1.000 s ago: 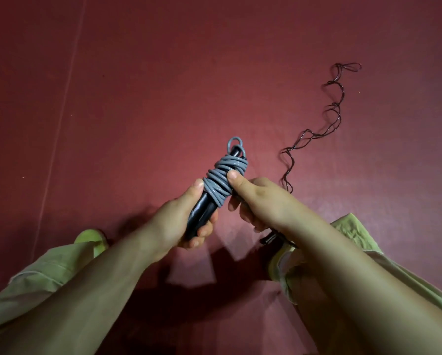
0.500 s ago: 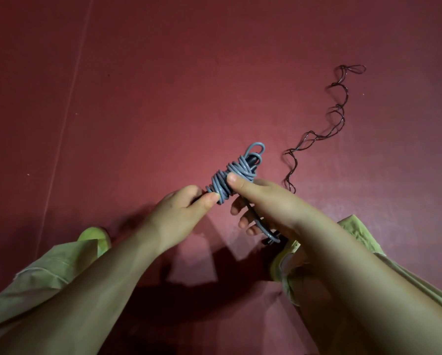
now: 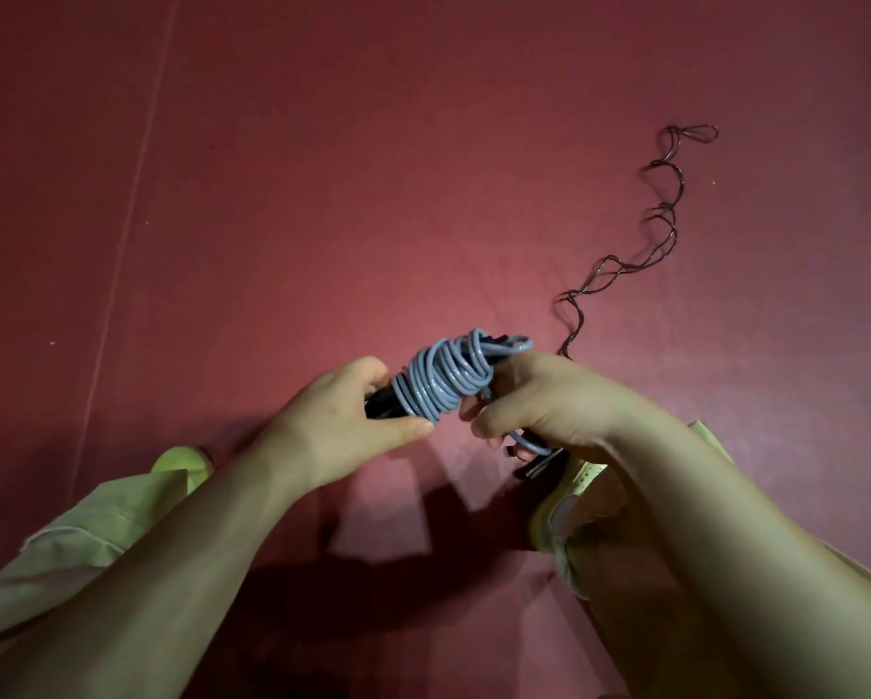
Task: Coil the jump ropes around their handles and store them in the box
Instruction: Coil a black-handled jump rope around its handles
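Note:
A grey-blue jump rope (image 3: 443, 378) is wound in many turns around its black handles (image 3: 380, 402), and I hold the bundle above the red floor. My left hand (image 3: 342, 426) grips the lower end of the handles, thumb along the underside. My right hand (image 3: 549, 401) curls round the upper end of the coil, and a loose end of blue rope (image 3: 527, 441) trails out beneath its fingers. A second, thin dark rope (image 3: 645, 244) lies in wavy loops on the floor to the upper right. No box is in view.
The red mat (image 3: 322, 194) covers the whole floor, with a seam line (image 3: 131, 209) running down the left. My knees in light green trousers (image 3: 85, 527) and a yellow-green shoe (image 3: 569, 491) sit below the hands. A black piece (image 3: 537, 469) lies by the shoe.
The bundle has tipped from near upright to lying almost sideways, top pointing right. My right hand has shifted from pressing with an extended finger to wrapping round the coil's upper end.

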`<state>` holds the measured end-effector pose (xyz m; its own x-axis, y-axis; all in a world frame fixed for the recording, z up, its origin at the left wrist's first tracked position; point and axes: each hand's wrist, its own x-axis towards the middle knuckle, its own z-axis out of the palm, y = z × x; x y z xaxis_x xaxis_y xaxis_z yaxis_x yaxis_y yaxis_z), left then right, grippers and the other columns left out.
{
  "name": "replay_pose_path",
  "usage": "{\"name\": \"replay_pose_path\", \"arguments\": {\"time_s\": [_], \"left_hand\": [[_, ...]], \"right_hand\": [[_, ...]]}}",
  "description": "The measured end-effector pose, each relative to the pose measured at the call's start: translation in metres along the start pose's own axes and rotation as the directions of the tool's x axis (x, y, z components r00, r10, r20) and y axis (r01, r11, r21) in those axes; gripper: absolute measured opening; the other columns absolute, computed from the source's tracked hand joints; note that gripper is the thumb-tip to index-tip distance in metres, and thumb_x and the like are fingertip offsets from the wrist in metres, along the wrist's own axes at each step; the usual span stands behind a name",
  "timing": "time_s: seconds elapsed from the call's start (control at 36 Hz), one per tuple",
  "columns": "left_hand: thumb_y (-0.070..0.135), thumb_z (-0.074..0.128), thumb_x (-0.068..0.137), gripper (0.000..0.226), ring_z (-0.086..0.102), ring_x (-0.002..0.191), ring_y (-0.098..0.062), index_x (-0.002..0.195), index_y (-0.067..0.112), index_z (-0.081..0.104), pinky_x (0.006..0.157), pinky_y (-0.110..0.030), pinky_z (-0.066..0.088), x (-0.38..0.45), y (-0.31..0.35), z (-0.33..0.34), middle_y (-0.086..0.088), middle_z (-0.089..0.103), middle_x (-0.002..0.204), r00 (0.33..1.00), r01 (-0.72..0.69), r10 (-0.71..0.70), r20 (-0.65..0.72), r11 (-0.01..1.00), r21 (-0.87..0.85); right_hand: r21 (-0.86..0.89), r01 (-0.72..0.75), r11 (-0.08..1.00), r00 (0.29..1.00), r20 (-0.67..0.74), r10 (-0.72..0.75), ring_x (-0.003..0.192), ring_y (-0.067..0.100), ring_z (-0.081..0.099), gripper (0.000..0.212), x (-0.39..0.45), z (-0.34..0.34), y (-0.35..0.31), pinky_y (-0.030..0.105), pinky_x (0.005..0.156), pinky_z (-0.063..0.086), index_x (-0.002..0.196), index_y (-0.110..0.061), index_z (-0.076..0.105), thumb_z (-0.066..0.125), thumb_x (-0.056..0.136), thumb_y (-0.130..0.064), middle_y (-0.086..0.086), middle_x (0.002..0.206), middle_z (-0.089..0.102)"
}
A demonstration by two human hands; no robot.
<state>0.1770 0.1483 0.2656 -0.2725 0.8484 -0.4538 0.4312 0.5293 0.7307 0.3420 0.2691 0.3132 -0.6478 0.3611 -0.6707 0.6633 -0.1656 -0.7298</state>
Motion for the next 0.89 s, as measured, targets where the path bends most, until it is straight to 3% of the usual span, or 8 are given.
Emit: {"name": "replay_pose_path", "arguments": {"time_s": [0.06, 0.14, 0.28, 0.39, 0.56, 0.67, 0.81, 0.89], "left_hand": [[0.062, 0.068, 0.05, 0.063, 0.06, 0.083, -0.01, 0.099, 0.027, 0.048, 0.077, -0.034, 0.05, -0.002, 0.001, 0.003, 0.012, 0.063, 0.088, 0.999, -0.046, 0.045, 0.008, 0.998, 0.04], [0.039, 0.079, 0.067, 0.098, 0.055, 0.118, -0.014, 0.144, 0.038, 0.018, 0.099, -0.028, 0.042, -0.008, 0.006, 0.008, 0.006, 0.056, 0.13, 0.987, -0.15, 0.144, 0.064, 0.984, 0.097], [0.036, 0.071, 0.078, 0.093, 0.045, 0.13, -0.015, 0.147, 0.045, 0.009, 0.098, -0.025, 0.037, -0.015, 0.014, 0.004, 0.011, 0.04, 0.147, 0.937, -0.344, 0.347, 0.037, 0.898, 0.275], [0.036, 0.069, 0.077, 0.078, 0.054, 0.116, -0.014, 0.134, 0.048, 0.017, 0.09, -0.027, 0.043, -0.018, 0.016, 0.0, 0.014, 0.052, 0.129, 0.933, -0.356, 0.359, 0.028, 0.909, 0.216], [0.042, 0.063, 0.059, 0.059, 0.054, 0.087, 0.002, 0.113, 0.05, 0.04, 0.078, -0.008, 0.041, -0.01, 0.017, 0.0, 0.022, 0.057, 0.097, 0.986, -0.164, 0.153, -0.059, 0.938, -0.304], [0.023, 0.062, 0.054, 0.049, 0.045, 0.061, -0.011, 0.102, 0.029, 0.052, 0.059, -0.028, 0.038, -0.002, 0.018, -0.003, 0.006, 0.053, 0.074, 1.0, -0.017, -0.001, -0.027, 0.744, -0.668], [0.017, 0.054, 0.058, 0.04, 0.044, 0.05, -0.009, 0.097, 0.024, 0.054, 0.048, -0.023, 0.035, -0.003, 0.022, -0.001, 0.002, 0.053, 0.067, 0.995, 0.101, -0.05, 0.091, 0.673, -0.732], [0.025, 0.063, 0.044, 0.051, 0.043, 0.042, -0.008, 0.094, 0.023, 0.053, 0.04, -0.018, 0.036, -0.003, 0.021, -0.001, -0.005, 0.051, 0.071, 0.985, 0.155, -0.04, 0.168, 0.639, -0.754]], "right_hand": [[-0.012, 0.021, 1.0, 1.0, 0.009, -0.021, 0.067, 0.022, 0.042, 0.02, -0.001, 0.002, -0.002, 0.03, 0.055, 0.034, 0.09, 0.015, 0.056, 0.055, 0.071, 0.018, 0.016, 0.078, 0.049], [-0.061, 0.033, 0.998, 0.998, 0.054, -0.03, 0.059, 0.019, 0.039, 0.023, -0.003, 0.006, -0.005, 0.026, 0.049, 0.03, 0.08, -0.006, 0.056, 0.055, 0.067, 0.013, 0.013, 0.077, 0.044], [-0.091, -0.002, 0.996, 0.997, 0.078, 0.009, 0.048, -0.002, 0.054, 0.041, -0.006, 0.006, -0.006, 0.02, 0.048, 0.048, 0.107, -0.014, 0.06, 0.05, 0.078, 0.014, 0.005, 0.089, 0.057], [-0.086, -0.027, 0.996, 0.995, 0.091, 0.034, 0.087, 0.035, 0.067, 0.033, -0.006, 0.003, -0.005, 0.039, 0.068, 0.051, 0.114, -0.007, 0.059, 0.052, 0.084, 0.002, 0.022, 0.118, 0.062], [-0.308, 0.023, 0.951, 0.976, -0.197, -0.087, 0.073, 0.023, 0.07, 0.016, -0.007, -0.004, -0.006, 0.044, 0.069, 0.059, 0.086, -0.015, 0.066, 0.054, 0.096, -0.019, 0.005, 0.083, 0.072], [-0.459, 0.152, 0.875, 0.88, -0.339, -0.331, 0.057, 0.006, 0.055, 0.022, -0.015, -0.007, -0.008, 0.023, 0.057, 0.043, 0.07, -0.021, 0.06, 0.061, 0.092, -0.027, -0.01, 0.06, 0.059], [-0.327, 0.39, 0.861, 0.818, -0.305, -0.487, 0.095, -0.001, 0.057, 0.011, -0.019, -0.002, -0.013, 0.016, 0.086, 0.04, 0.071, -0.029, 0.056, 0.06, 0.08, -0.03, -0.014, 0.099, 0.06], [0.0, 0.482, 0.876, 0.835, -0.301, -0.46, 0.099, -0.002, 0.057, 0.008, -0.017, -0.001, -0.014, 0.014, 0.087, 0.039, 0.072, -0.022, 0.06, 0.057, 0.076, -0.016, -0.007, 0.108, 0.064]]}}
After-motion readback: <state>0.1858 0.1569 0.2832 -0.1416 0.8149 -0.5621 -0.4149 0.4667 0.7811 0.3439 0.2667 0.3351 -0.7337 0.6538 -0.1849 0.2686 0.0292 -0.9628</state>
